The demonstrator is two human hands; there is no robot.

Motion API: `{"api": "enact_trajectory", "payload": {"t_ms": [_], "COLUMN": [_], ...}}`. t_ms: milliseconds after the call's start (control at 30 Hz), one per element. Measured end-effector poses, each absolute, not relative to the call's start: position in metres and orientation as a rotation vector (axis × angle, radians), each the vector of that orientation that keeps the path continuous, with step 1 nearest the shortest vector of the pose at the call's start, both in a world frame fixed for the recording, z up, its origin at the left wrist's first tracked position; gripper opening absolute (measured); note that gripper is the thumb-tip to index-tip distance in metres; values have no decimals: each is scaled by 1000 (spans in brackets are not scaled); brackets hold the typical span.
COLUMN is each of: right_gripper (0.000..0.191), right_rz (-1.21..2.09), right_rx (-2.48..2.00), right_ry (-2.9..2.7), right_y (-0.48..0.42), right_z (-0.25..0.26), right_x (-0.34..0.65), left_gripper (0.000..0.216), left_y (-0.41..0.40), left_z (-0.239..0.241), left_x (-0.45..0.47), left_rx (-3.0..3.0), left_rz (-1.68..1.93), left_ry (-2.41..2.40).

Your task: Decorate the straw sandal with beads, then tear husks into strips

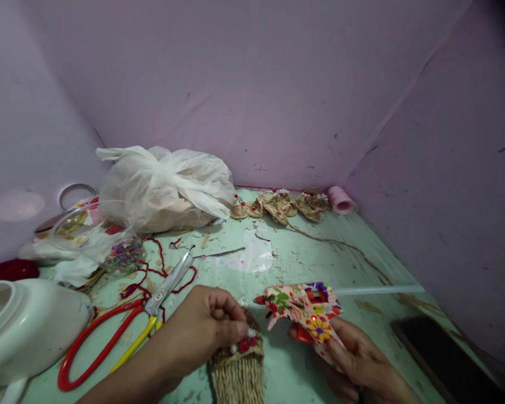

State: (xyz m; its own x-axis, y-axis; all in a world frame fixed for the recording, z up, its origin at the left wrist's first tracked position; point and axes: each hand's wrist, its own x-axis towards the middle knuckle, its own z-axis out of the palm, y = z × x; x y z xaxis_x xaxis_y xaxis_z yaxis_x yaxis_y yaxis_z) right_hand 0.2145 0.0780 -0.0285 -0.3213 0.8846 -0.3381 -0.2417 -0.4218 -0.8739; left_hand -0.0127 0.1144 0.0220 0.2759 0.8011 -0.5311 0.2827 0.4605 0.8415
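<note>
My right hand (353, 359) is wrapped around the handle of a flower-patterned hot glue gun (307, 314). The gun's orange nozzle points left, a small light glows on its side, and a clear glue stick (379, 290) sticks out behind. My left hand (206, 328) is closed, thumb and fingers pinched at the top of a woven straw-fibre piece (238, 379). Red and white beads (244, 343) sit on that piece, right by my thumb. What lies between the pinched fingertips is too small or hidden to make out. The nozzle is apart from the beads.
Red-and-yellow-handled scissors (151, 303) lie to the left, beside a white ceramic vessel (37, 331) on its side. Behind are a tied plastic bag (168, 185), a bag of beads (124, 255), beaded braided pieces (278, 207) and a pink spool (341, 201). A dark phone (441, 359) lies right.
</note>
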Motion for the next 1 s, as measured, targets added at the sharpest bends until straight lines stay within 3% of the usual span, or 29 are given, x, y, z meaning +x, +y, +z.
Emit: {"api": "enact_trajectory", "payload": {"t_ms": [233,533,733,900,1000], "right_gripper": [32,33,31,26,20], "right_rz": [1871,1876,1761,1723,1634], "right_rx": [-1066,-1068,-1055,-1065,-1154], "right_ry": [-932,-881,-762,-686,-796], "right_y": [79,79,79,84,94], "right_z": [-31,-22,-10,-10,-11], "right_x": [217,214,209,210,209], "left_gripper": [35,32,44,48,36], "left_y": [114,112,101,68,43], "left_z": [25,22,42,32,20], "left_x": [-16,-16,-35,-54,-57], "left_rx": [1055,1044,1319,1512,1601], "left_rz": [494,609,925,958,905], "left_ry": [1220,1264,1670,2020,2007]}}
